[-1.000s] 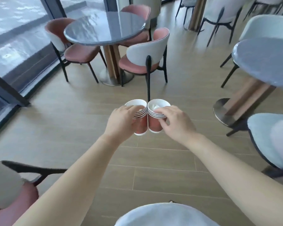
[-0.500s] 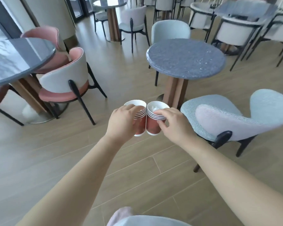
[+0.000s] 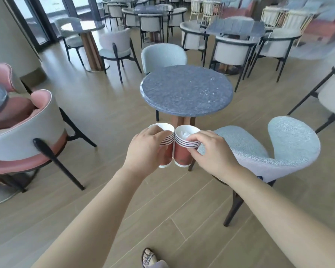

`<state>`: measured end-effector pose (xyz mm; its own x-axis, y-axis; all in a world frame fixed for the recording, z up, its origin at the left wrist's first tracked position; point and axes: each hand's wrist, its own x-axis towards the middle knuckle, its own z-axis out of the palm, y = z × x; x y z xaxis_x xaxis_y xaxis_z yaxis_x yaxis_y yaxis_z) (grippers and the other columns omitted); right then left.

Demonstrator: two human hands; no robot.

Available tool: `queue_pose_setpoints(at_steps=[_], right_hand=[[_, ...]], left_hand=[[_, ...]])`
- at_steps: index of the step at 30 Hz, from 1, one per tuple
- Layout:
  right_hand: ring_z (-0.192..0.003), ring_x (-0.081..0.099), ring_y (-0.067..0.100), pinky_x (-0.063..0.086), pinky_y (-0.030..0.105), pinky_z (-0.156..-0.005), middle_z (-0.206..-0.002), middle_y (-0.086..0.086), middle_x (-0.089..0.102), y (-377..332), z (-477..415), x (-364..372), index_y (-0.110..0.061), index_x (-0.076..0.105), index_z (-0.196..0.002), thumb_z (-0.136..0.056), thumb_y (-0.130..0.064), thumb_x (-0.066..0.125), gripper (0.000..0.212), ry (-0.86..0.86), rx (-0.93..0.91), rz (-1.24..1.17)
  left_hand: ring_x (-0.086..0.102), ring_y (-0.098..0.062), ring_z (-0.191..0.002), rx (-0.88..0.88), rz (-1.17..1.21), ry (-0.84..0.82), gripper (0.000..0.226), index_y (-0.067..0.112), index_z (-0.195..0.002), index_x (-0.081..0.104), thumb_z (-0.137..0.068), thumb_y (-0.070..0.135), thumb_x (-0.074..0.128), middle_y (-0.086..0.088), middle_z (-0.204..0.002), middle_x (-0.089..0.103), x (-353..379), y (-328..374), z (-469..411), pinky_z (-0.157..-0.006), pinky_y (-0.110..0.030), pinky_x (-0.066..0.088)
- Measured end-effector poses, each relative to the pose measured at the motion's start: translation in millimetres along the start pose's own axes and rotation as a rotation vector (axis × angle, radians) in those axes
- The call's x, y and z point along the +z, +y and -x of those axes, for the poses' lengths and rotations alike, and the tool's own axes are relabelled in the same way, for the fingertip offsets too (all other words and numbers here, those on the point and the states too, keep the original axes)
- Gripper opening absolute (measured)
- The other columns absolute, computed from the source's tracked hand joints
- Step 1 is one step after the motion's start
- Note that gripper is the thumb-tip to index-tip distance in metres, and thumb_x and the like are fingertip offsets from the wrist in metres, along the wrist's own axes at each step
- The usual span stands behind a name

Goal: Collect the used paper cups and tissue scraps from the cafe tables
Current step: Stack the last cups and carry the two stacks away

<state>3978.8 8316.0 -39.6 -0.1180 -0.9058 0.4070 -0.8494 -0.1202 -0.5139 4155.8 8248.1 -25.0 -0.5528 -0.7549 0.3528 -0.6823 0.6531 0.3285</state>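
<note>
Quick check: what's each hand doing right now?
Left hand: grips the left cups.
Right hand: grips the right cups, tissue inside.

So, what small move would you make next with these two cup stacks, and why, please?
I would probably nest the right stack into the left stack: the left hand and right hand each grip one, rims touching, and tissue scraps lie in the right one, so they stay on top.
</note>
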Motion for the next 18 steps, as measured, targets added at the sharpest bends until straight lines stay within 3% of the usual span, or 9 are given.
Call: queue_pose_setpoints(at_steps=[6, 10, 14, 18], right_hand=[[-0.095, 0.058, 0.021, 0.046, 0.030, -0.081, -0.096, -0.001, 0.068, -4, -105, 28, -0.013, 0.068, -0.095, -0.075, -0.006, 0.068, 0.022, 0.055, -0.009, 0.016], [-0.095, 0.058, 0.019, 0.046, 0.028, -0.081, -0.095, -0.003, 0.067, 2, -159, 50, -0.015, 0.067, -0.095, -0.075, -0.007, 0.068, 0.021, 0.103, 0.016, 0.024], [-0.094, 0.058, 0.018, 0.043, 0.024, -0.079, -0.095, -0.004, 0.067, 18, -209, 65, -0.016, 0.066, -0.094, -0.075, -0.007, 0.068, 0.021, 0.112, 0.037, 0.051], [-0.091, 0.059, 0.019, 0.040, 0.020, -0.077, -0.093, -0.003, 0.068, 43, -263, 83, -0.015, 0.067, -0.093, -0.073, -0.007, 0.070, 0.021, 0.118, 0.038, 0.053]], left_hand=[[0.057, -0.029, -0.090, 0.059, -0.023, 0.032, 0.030, 0.022, -0.105, 0.067, -0.077, 0.021, 0.056, -0.002, -0.101, 0.063, -16, -66, -92, -0.065, -0.034, 0.045], [0.057, -0.028, -0.090, 0.093, -0.029, 0.038, 0.051, 0.022, -0.103, 0.067, -0.072, 0.039, 0.030, -0.001, -0.101, 0.064, -16, -101, -146, -0.065, -0.035, 0.047], [0.058, -0.029, -0.092, 0.097, -0.015, 0.017, 0.035, 0.023, -0.107, 0.066, -0.075, 0.025, 0.052, -0.002, -0.105, 0.064, -5, -131, -197, -0.068, -0.037, 0.048], [0.058, -0.030, -0.093, 0.097, -0.004, 0.010, 0.038, 0.024, -0.109, 0.065, -0.072, 0.017, 0.063, -0.002, -0.106, 0.064, 13, -161, -252, -0.068, -0.036, 0.048]])
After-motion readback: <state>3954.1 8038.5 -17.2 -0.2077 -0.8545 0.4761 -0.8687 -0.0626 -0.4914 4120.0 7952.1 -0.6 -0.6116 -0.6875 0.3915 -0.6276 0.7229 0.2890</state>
